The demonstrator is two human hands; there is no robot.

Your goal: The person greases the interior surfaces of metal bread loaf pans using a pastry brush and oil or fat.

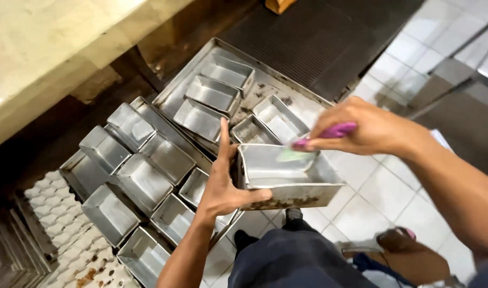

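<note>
My left hand grips the left end of a rectangular metal loaf pan, held tilted above the floor. My right hand holds a brush with a purple handle; its pale bristles rest inside the pan against the back wall. The pan's outer side shows brown baked-on residue.
Several empty metal loaf pans lie on two large trays, one at the back and one at the left. A pale counter stands at the upper left. An egg carton tray lies at the lower left. White floor tiles extend right. My dark trousers fill the bottom.
</note>
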